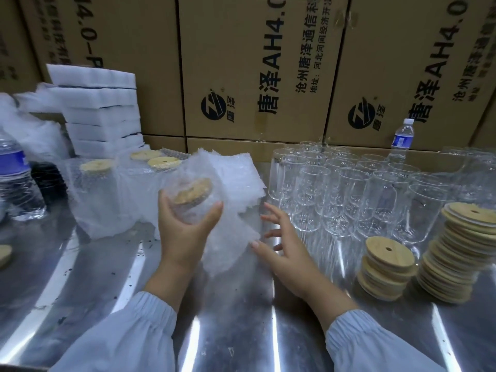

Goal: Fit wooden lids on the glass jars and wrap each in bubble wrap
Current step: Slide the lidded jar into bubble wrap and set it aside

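Observation:
My left hand (185,232) grips a lidded glass jar (192,198) through a sheet of bubble wrap (236,183); the jar is tilted and its wooden lid faces me. My right hand (279,237) hovers with spread fingers at the loose right edge of that sheet, thumb touching it. Several bare glass jars (346,189) stand in rows at the right. Two stacks of wooden lids (386,267) stand in front of them. Three wrapped, lidded jars (96,183) stand at the left.
The steel table (241,318) carries a water bottle (16,175) at the far left and another (401,138) at the back right. A pile of white foam sheets (102,111) rises at the back left. Cardboard boxes (255,63) wall the back.

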